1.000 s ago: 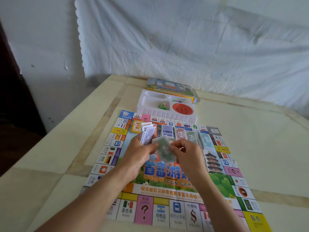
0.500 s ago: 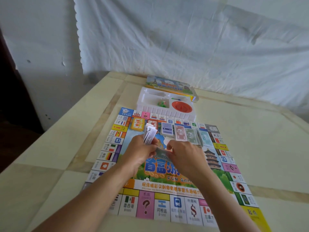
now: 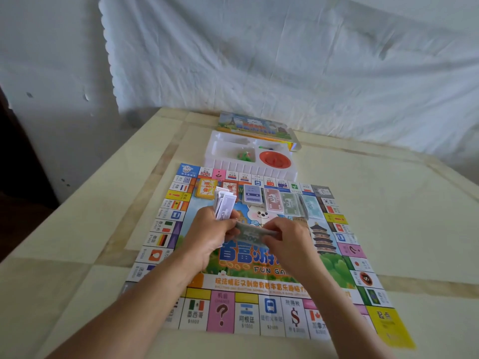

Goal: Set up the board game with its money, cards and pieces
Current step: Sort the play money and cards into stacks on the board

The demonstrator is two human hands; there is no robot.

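The colourful game board [image 3: 248, 314] lies flat on the table. My left hand [image 3: 210, 237] grips a fanned stack of play money [image 3: 224, 204] upright above the board's middle. My right hand [image 3: 285, 239] pinches a small bundle of grey-green 200 notes [image 3: 250, 233], which my left fingers also touch. Along the board's far inner edge lie sorted piles: an orange card deck [image 3: 206, 191], a blue-grey pile [image 3: 252, 195], a pink 10 pile [image 3: 273, 203], a green pile [image 3: 290, 204] and a pale blue pile [image 3: 311, 206].
A white plastic insert tray [image 3: 223, 161] stands just beyond the board, holding a red dish [image 3: 275, 159] and small green pieces [image 3: 243, 155]. The printed box lid [image 3: 255, 125] lies behind it. A white sheet hangs at the back; the table's left edge drops off.
The green notes were held up and fanned between my hands. They are now gathered into a flat bundle, lower down, and both hands have closed in on it.
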